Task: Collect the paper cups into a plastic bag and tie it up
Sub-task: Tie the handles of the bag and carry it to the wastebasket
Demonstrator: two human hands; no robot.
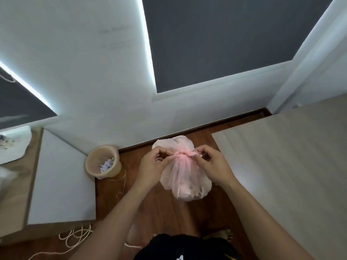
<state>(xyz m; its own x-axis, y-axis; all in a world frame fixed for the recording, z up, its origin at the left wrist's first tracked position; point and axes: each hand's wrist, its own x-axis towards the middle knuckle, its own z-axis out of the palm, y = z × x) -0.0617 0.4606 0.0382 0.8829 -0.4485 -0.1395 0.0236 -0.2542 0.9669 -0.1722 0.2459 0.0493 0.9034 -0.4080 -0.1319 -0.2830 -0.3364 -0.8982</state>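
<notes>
A thin pink plastic bag (pixel 185 180) hangs in the air in front of me, bulging with pale shapes that show faintly through the film. Its neck is gathered into a tight bunch (pixel 183 153) between my hands. My left hand (pixel 154 166) pinches one twisted end of the bag on the left of the bunch. My right hand (pixel 212 164) pinches the other end on the right. Both ends are pulled sideways, away from each other. No loose paper cup is in sight outside the bag.
A tan waste bin (pixel 103 162) with paper scraps stands on the wooden floor (pixel 163 209) at the left, by the wall. A white cabinet (pixel 62 177) is left of it, a pale surface (pixel 281 156) to the right. Loose cord (pixel 77 237) lies on the floor.
</notes>
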